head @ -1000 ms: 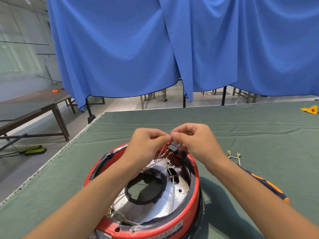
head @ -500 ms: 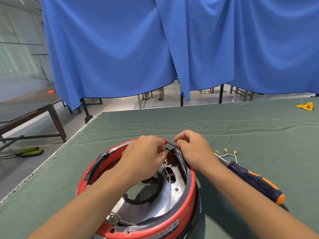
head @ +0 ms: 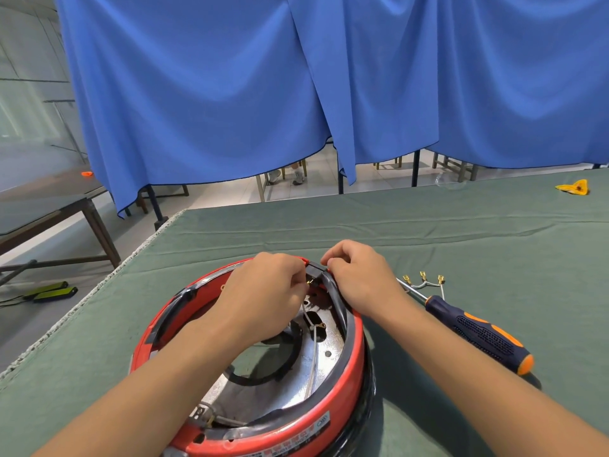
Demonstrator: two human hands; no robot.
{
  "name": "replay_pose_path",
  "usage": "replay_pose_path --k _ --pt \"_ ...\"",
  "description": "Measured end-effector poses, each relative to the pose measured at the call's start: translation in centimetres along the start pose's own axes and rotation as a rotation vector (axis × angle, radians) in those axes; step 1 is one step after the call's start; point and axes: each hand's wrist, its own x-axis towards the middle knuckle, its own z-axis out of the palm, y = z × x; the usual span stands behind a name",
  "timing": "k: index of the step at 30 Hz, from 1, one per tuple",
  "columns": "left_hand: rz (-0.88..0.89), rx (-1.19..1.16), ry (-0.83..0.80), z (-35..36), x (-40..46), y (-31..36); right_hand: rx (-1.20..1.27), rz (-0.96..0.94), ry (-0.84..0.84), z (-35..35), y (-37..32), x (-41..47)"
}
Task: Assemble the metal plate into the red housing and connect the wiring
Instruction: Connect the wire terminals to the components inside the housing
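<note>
Lowering both hands to the housing (head: 263,407) rim at frame centre, I'm pinching a wire terminal (head: 309,282) with my left hand (head: 263,291) while my right hand (head: 359,275) is gripping the black connector (head: 316,270); plate (head: 296,384) is already sitting inside.

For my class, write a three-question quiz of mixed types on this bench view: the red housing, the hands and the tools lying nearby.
1. True or false: the shiny metal plate sits inside the round red housing.
2. Multiple choice: the screwdriver with the dark blue and orange handle is A) in the right hand, B) lying on the green table cloth, C) inside the housing.
3. Fill in: both hands work at the small black connector block on the housing's ____ rim; the left hand pinches a thin white wire.

Key: 1 true; 2 B; 3 far.
</note>
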Motion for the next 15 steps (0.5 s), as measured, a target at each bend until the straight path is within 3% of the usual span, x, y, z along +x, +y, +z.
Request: replay_pose_path --k 15 --pt "0.113 0.143 0.037 0.28 0.24 0.58 -0.016 0.0 -0.015 0.07 -0.05 -0.09"
